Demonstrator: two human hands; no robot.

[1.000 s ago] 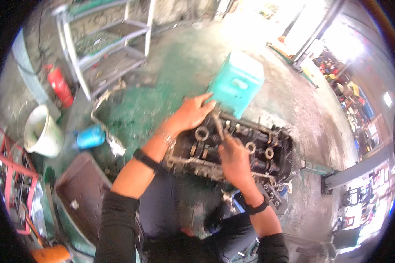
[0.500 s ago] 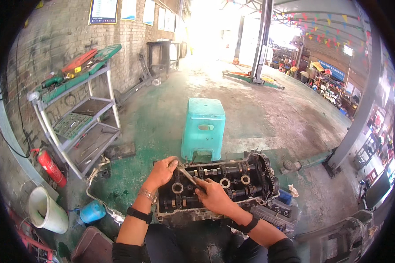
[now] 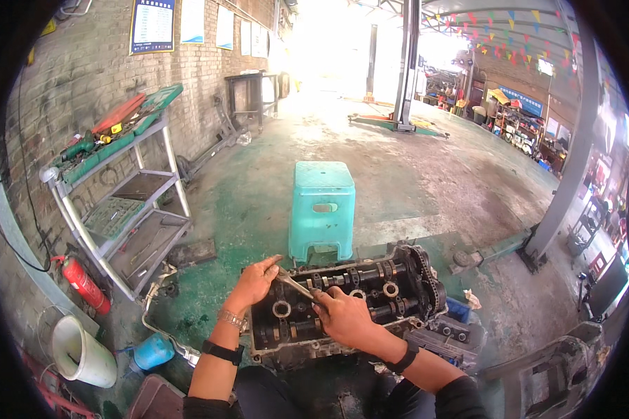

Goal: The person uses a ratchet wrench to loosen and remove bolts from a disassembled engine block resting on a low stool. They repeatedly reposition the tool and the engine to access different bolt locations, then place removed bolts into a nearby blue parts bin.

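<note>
A cylinder head with its cam gear exposed lies low in front of me, its timing chain at the right end. My right hand is closed round the dark grip of a ratchet wrench, whose metal shaft slants up to the left over the camshafts. At the wrench's head end is my left hand, fingers stretched out and the thumb beside the head. Whether the left fingers press on the tool, and what lies under its head, I cannot make out.
A turquoise plastic stool stands just beyond the cylinder head. To the left are a tool cart, a red fire extinguisher, a pale bucket and a blue canister. Engine parts and a grey post are on the right.
My left fingers have straightened from a pinch at the wrench's head. The wrench has swung slightly flatter, its head a little lower. The whole view has shifted slightly.
</note>
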